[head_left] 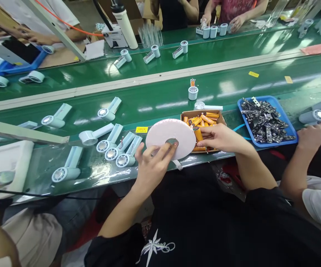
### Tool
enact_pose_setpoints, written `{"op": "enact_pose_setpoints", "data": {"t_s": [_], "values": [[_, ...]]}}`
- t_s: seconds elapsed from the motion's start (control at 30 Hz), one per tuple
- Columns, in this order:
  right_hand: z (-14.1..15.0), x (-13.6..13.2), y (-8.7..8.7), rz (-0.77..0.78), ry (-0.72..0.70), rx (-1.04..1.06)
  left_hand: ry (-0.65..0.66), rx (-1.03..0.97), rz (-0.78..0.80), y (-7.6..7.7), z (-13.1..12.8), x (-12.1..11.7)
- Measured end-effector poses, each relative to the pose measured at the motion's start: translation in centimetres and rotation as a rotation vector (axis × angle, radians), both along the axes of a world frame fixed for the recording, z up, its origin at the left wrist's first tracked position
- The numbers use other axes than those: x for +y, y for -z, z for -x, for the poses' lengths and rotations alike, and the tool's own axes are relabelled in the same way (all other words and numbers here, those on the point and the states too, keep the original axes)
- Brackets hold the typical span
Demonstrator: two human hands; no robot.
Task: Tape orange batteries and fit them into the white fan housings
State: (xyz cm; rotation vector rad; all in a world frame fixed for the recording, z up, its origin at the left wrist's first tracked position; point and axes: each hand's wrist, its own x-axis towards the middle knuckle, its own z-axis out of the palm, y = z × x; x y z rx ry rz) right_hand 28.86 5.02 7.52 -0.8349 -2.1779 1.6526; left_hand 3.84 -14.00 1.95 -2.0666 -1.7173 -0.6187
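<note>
While the right hand point(222, 138) pinches one orange battery point(198, 134) between thumb and fingers at the near side of the cardboard box point(222, 118), the left hand point(151, 165) lays its fingertips at the hub of the pale round roll point(160, 133), other fingers spread apart toward its left edge; whether they clamp it I cannot tell. The battery, just right of the roll, should be small, firm and fairly dense for its size, with a smooth wrap that may slip a little; it is best taken round the middle, clear of the ends, where thin leads would be fragile. The roll looks light and stiff, easiest to steady by hub or rim. Counting: one roll, one box of batteries, too heaped to number, and one blue tray point(288, 142) of circuit boards point(268, 122), likewise past counting. Seven pale blue housings point(73, 172) show clearly left of the roll, with another partly hidden behind the frame bar point(23, 130); two more lie beyond the box, and three sit mid-way along the far belt point(93, 74).
</note>
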Motion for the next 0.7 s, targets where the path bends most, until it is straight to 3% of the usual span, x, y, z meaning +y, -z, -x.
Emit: {"op": "enact_pose_setpoints", "data": {"t_s": [0.1, 0.23, 0.3, 0.4, 0.5, 0.6, 0.63, 0.7], "values": [[1.1, -0.2, 0.2, 0.070, 0.083, 0.102, -0.083, -0.012, -0.042, 0.5, -0.9, 0.4], [5.6, -3.7, 4.6, 0.308, 0.531, 0.649, -0.292, -0.168, -0.099, 2.1, -4.0, 0.7], [6.7, -4.3, 5.7, 0.363, 0.647, 0.763, -0.320, -0.258, -0.063, 2.8, -5.8, -0.2], [3.8, -1.2, 4.4, 0.211, 0.722, 0.791, -0.242, -0.282, 0.138, 3.9, -6.1, -2.9], [-2.7, 2.7, 2.3, -0.061, 0.976, 0.924, -0.256, -0.250, 0.448, 5.1, -1.7, -4.1], [-7.0, 2.9, 2.8, -0.072, 0.994, 0.896, -0.216, -0.337, 0.623, 5.4, 3.6, -0.2], [-7.5, 2.2, 3.6, -0.042, 0.964, 0.861, -0.187, -0.381, 0.605, 4.9, 4.4, 2.2], [-7.7, 0.3, 5.1, 0.011, 0.930, 0.829, -0.142, -0.436, 0.505, 2.9, 3.5, 8.0]]}}
